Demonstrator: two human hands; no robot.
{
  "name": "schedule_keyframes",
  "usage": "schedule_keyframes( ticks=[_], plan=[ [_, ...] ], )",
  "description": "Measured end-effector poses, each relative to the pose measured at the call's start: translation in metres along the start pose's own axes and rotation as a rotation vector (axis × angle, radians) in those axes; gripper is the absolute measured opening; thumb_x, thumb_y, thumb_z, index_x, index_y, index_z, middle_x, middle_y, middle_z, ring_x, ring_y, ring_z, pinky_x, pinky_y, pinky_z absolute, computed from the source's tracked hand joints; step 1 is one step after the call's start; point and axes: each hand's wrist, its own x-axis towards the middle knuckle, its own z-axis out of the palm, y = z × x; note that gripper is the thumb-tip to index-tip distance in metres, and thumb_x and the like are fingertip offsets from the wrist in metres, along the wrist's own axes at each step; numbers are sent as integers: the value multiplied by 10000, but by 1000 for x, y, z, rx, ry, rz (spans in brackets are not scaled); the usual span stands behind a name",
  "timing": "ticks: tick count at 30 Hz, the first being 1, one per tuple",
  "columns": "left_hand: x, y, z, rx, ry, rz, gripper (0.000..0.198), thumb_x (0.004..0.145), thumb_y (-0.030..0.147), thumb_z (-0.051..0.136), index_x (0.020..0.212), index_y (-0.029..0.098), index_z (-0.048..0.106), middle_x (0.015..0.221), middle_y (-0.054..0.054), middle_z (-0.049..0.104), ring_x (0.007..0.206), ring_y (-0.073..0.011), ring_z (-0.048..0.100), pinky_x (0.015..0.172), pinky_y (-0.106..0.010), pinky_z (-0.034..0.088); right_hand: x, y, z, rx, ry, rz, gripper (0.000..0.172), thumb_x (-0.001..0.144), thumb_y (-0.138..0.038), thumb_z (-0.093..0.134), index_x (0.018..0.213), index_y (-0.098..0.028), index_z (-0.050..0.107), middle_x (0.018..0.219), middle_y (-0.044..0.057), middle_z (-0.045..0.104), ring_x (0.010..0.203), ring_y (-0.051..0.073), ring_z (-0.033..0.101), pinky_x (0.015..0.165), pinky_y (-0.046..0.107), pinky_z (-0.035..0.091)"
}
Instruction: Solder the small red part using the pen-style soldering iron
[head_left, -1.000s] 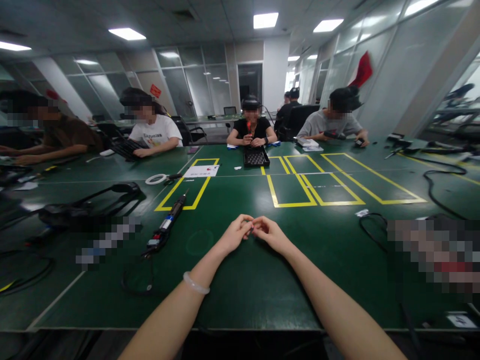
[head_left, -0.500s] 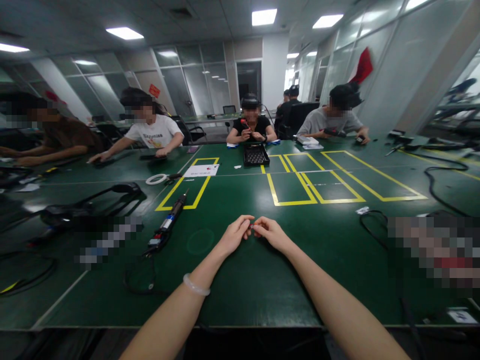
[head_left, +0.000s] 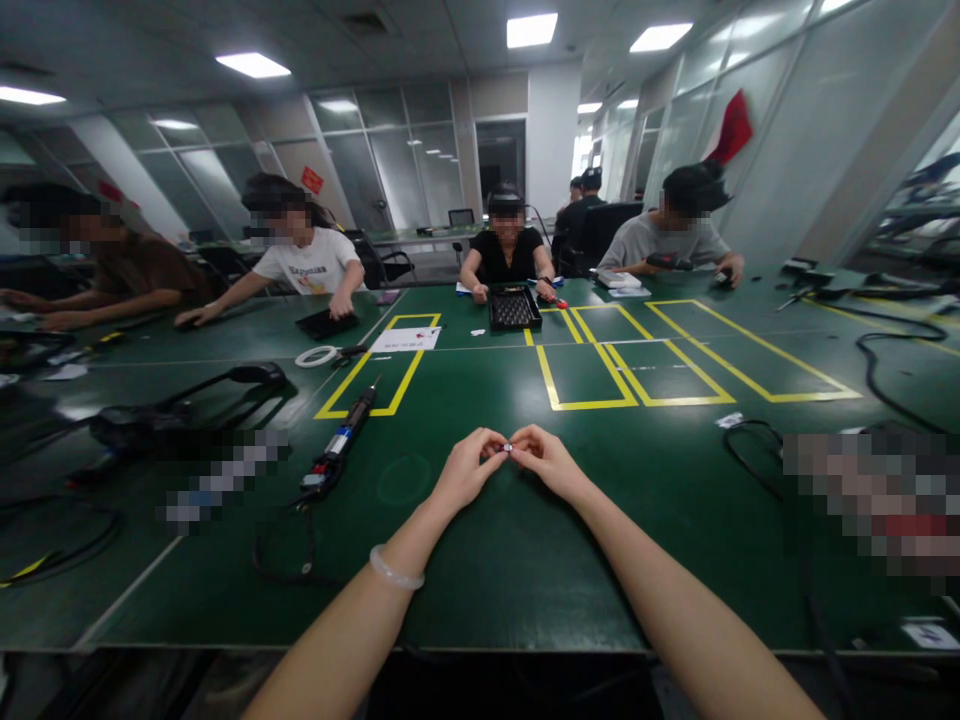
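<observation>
Counts at one green table: two hands, left hand and right hand; one small part between their fingertips; one bracelet; one screwdriver; one gridded tray; one tape ring; one paper sheet; one red cloth; five other people seated along the far and left sides.

A tiny part, pale and glinting (maybe a small screw; too small to tell), sits pinched between the fingertips of the left hand and right hand, well right of the screwdriver.
</observation>
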Motion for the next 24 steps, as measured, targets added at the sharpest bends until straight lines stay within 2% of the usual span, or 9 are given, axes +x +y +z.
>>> schedule_keyframes(
  ticks=[8,12,16,20,22,24],
  plan=[
    [-3,-2,-4,-5,-41,-12,214,842,351,540,954,191,629,857,-37,615,764,-148,561,708,-272,435,0,-1,-1,-71,-56,-36,271,777,-393,651,921,-171,595,824,32,652,713,144,593,639,258,461],
    [-2,0,-19,-32,-3,-21,256,854,386,521,1000,195,609,889,-38,622,805,-152,577,736,-275,447,0,-1,0,-104,-54,-30,267,778,-403,647,904,-172,598,804,20,644,667,131,566,601,240,434],
    [-11,-11,-60,74,104,-97,348,867,435,482,1114,201,553,1005,-47,619,893,-160,590,796,-290,456,0,1,1,-127,-59,-12,270,775,-400,651,905,-168,606,793,16,638,618,114,531,570,226,402],
    [-42,-43,-119,510,189,-194,472,851,500,453,1204,197,530,1216,-95,534,1111,-233,515,945,-368,401,-1,1,1,-135,-71,-5,268,779,-387,648,918,-163,603,813,24,641,641,118,539,586,229,404],
    [-62,-62,-148,739,250,-347,621,814,563,457,1296,170,467,1316,-141,462,1203,-303,439,984,-426,360,-2,1,2,-141,-79,-1,263,781,-386,645,914,-162,605,814,24,642,645,120,540,588,230,404],
    [-82,-79,-170,860,246,-572,853,747,672,457,1385,115,355,1372,-202,394,1230,-377,397,950,-472,373,-2,1,2,-149,-85,2,258,783,-382,643,911,-161,609,814,24,642,643,119,538,587,231,401]
  ],
)
